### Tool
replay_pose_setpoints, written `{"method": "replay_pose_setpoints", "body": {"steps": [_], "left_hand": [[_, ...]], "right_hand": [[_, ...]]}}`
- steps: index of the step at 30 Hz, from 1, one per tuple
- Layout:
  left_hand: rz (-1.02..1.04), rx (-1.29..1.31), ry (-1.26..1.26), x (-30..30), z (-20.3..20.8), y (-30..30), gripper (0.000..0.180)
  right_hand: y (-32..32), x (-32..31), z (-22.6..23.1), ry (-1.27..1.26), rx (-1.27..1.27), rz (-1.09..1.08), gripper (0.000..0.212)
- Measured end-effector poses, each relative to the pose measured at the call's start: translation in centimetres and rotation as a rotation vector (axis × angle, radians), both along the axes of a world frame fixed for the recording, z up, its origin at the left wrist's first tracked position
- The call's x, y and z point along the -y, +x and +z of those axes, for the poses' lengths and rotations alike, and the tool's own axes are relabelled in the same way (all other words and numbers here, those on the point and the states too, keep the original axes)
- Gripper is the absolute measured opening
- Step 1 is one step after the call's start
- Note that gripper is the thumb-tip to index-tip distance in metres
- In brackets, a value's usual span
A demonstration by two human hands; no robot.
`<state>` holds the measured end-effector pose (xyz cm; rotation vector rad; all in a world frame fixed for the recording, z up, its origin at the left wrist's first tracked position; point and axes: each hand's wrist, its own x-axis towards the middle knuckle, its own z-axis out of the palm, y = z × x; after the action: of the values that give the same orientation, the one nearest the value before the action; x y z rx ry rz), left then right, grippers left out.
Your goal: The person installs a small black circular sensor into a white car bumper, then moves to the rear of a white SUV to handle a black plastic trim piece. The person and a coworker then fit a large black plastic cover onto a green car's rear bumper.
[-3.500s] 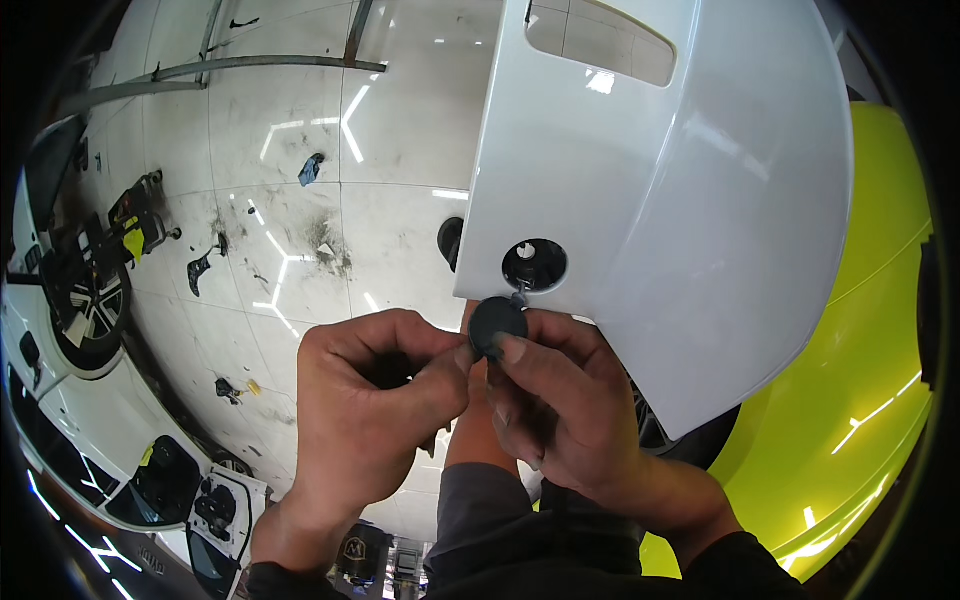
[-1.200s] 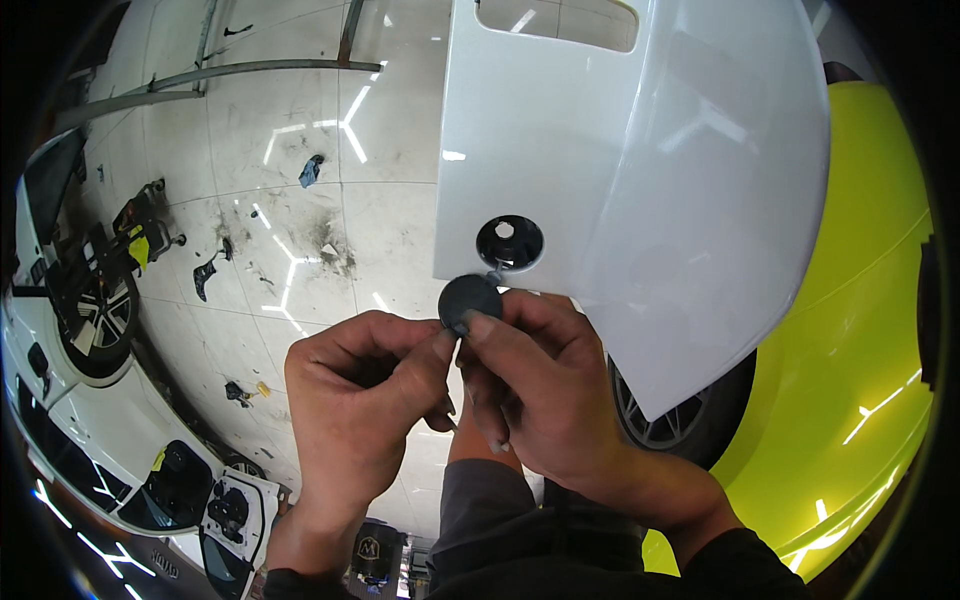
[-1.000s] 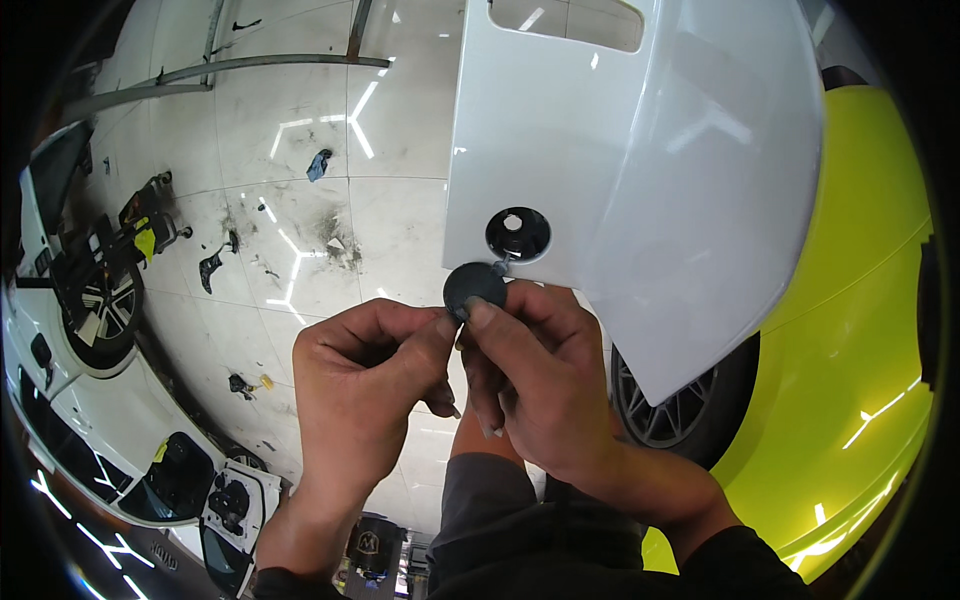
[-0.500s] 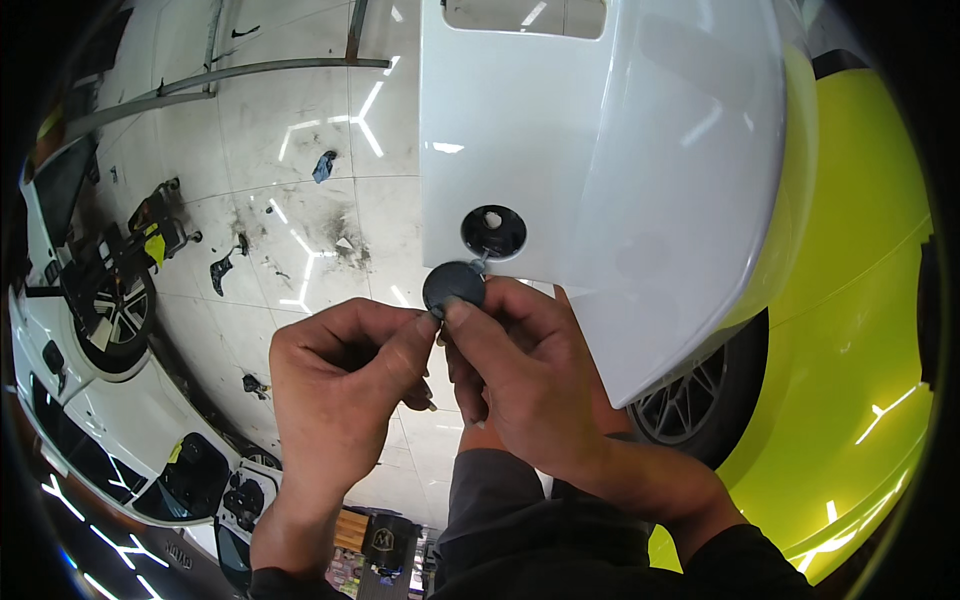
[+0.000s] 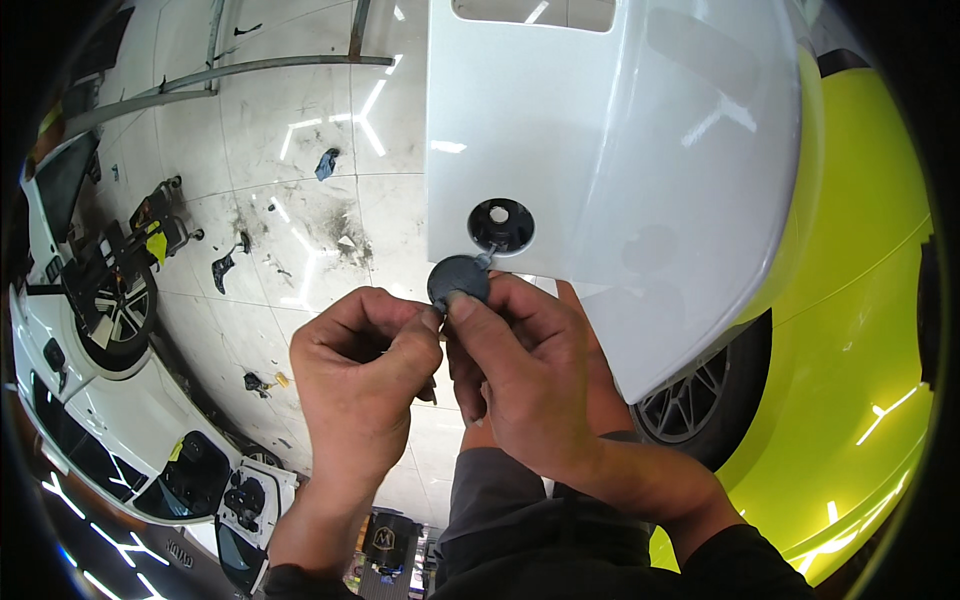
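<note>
Head view: smudged tiled floor

Yellow-green bodywork lines the right, a white car the left. A white panel partly blocks a wheel. Left hand and right hand, just below the panel's round recess, pinch the tethered dark cap

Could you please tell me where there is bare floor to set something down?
A bare patch of floor lies between the white panel and the blue rag, right of the dark smudges. It is crowded near the white car, by the wheeled frame and black scrap, and around the cap, which the left hand and right hand grip.
</note>
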<state>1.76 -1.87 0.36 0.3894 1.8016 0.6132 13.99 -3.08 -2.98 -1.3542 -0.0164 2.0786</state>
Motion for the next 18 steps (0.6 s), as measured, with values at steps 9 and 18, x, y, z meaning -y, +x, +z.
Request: {"method": "replay_pose_setpoints", "body": {"steps": [9,18], "left_hand": [[0.13,0.105,0.089,2.0,-0.8,-0.2,0.015],[-0.082,0.007,0.021,0.5,-0.2,-1.1,0.015]], "right_hand": [[0.0,-0.3,0.0,-0.016,-0.038,-0.049,0.025],[-0.2,0.0,-0.5,0.058,0.025,-0.047,0.021]]}}
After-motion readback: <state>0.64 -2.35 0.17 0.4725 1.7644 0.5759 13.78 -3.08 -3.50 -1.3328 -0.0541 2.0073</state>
